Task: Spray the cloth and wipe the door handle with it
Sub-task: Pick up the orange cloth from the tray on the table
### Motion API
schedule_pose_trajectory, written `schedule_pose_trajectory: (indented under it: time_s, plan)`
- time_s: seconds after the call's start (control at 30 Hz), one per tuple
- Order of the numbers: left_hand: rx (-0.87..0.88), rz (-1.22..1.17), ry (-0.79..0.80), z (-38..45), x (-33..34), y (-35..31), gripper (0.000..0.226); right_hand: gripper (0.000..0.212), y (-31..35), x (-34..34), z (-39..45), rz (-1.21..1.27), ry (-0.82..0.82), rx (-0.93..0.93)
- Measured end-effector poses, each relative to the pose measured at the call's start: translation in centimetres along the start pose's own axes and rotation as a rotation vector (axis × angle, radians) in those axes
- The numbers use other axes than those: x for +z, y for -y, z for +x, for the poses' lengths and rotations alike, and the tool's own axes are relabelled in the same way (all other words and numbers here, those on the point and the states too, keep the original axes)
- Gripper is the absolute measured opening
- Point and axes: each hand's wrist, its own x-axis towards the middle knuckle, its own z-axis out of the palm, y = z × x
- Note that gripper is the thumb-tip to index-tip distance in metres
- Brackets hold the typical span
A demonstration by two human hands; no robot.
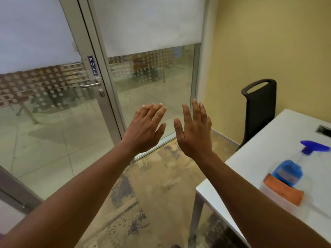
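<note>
Nothing appeared begun: the left hand point(143, 130) and right hand point(194, 130) hovered spread and empty, while the spray bottle point(293, 165) and orange cloth point(283, 191) lay on the table point(241, 169), well apart from the door handle point(89, 84).

both arms reach forward at the centre, the left hand point(146, 128) and right hand point(194, 129) empty, fingers spread, backs up, near each other but apart. at ten o'clock the metal door handle point(90, 84) sits under a blue pull sign point(93, 65). at four o'clock a white table point(265, 158) bears a blurred spray bottle point(291, 170) touching an orange cloth point(284, 190); a black chair point(259, 108) stands at two o'clock.
</note>
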Motion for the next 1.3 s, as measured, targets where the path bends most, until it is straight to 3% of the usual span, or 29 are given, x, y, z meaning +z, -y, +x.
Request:
schedule_pose_trajectory:
  time_s: [0.4, 0.63, 0.8, 1.3]
  plan:
    - [0.134, -0.113, -0.028, -3.4, -2.8, -11.0, 0.055, 0.07, -2.9, -8.3, -9.8, -0.046, 0.004, 0.126]
    - [0.252, -0.244, 0.045, -2.1, -0.9, -19.3, 0.056, 0.066, -9.3, -11.8, -13.5, -0.14, -0.028, 0.243]
    - [0.344, -0.333, 0.066, -0.3, 2.0, -25.7, 0.05, 0.077, -14.3, -14.1, -16.0, -0.219, -0.003, 0.368]
    - [0.304, -0.431, 0.244, 5.9, 9.0, -37.3, 0.05, 0.07, -28.5, -16.4, -17.8, -0.28, 0.043, 0.491]
